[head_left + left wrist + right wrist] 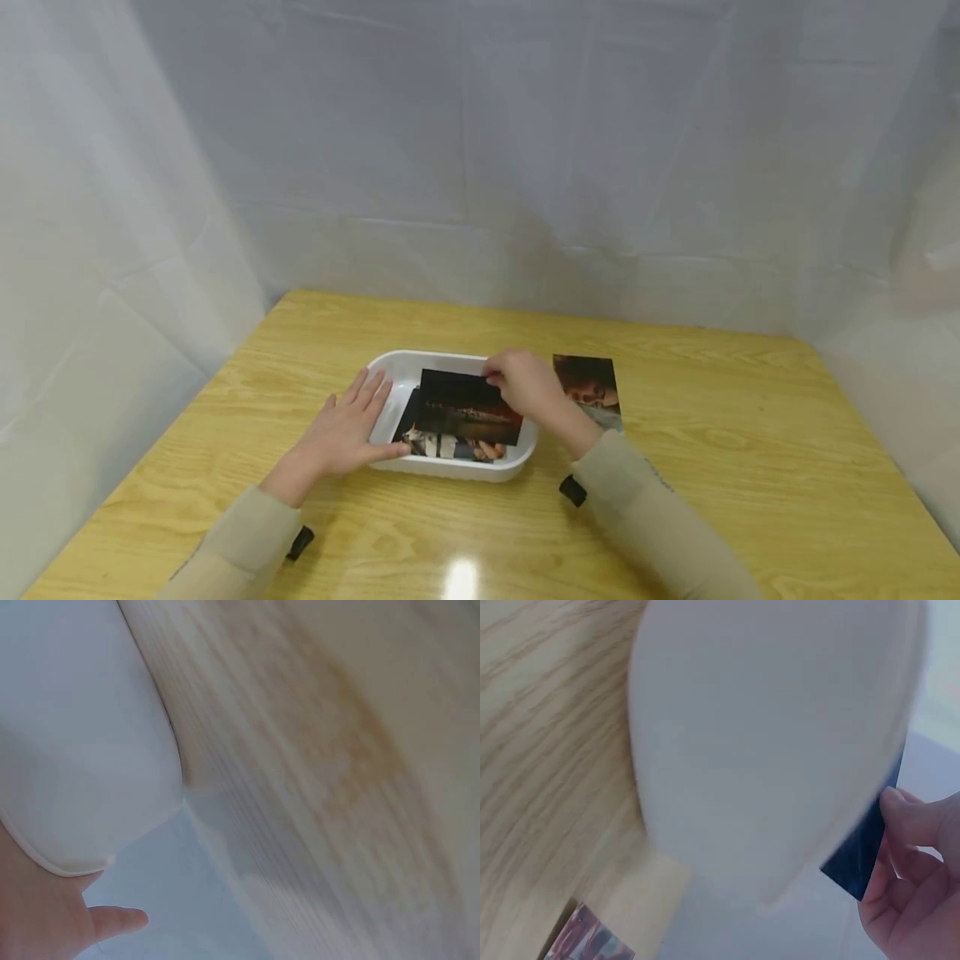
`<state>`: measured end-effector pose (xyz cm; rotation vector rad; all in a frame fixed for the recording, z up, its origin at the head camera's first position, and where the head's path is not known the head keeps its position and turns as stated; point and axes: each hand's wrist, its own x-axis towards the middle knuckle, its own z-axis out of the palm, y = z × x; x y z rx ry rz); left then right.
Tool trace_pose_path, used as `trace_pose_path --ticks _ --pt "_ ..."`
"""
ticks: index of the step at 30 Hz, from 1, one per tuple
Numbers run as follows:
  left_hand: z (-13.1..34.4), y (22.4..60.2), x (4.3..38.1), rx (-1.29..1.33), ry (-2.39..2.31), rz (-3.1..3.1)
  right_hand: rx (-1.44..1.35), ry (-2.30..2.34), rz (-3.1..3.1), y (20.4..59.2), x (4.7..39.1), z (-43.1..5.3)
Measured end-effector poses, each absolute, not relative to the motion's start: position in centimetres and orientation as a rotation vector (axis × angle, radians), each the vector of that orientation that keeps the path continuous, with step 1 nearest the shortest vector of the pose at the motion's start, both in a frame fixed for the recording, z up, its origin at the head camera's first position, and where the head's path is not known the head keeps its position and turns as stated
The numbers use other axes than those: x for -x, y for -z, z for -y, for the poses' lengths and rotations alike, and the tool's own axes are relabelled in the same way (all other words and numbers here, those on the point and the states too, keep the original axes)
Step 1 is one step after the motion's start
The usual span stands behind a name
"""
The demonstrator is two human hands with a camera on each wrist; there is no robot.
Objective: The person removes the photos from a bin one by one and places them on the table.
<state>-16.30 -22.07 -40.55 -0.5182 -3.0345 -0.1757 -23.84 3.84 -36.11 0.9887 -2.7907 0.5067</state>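
Note:
A white oval-cornered dish (450,471) stands on the wooden table. Above its inside, my right hand (527,385) pinches a dark photo print (467,407) by its upper right edge, between thumb and fingers. The right wrist view shows that print (861,851) rising past the dish rim, in the thumb's grip. Beneath it inside the dish lies another print (448,447), mostly covered, with pale and dark patches. My left hand (347,429) rests on the dish's left rim, fingers spread and straight. From the left wrist, only its thumb side (45,919) shows beside the dish wall.
Just right of the dish, a print of a face (588,387) lies on the wooden table (735,467), partly behind my right wrist. Pale sheeting (480,167) hangs behind the table and on both sides. Small black wrist pieces (573,490) stick out from both sleeves.

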Motion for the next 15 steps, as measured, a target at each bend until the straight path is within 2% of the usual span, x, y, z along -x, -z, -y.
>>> trace_pose_path --ticks 8,15 --pt "22.0 40.6 16.5 0.534 0.177 3.011 -0.828 -1.012 2.819 35.1 24.2 -6.4" --pt "21.6 40.5 16.5 0.535 0.186 3.031 -0.656 -1.486 2.699 34.4 24.8 -10.9"
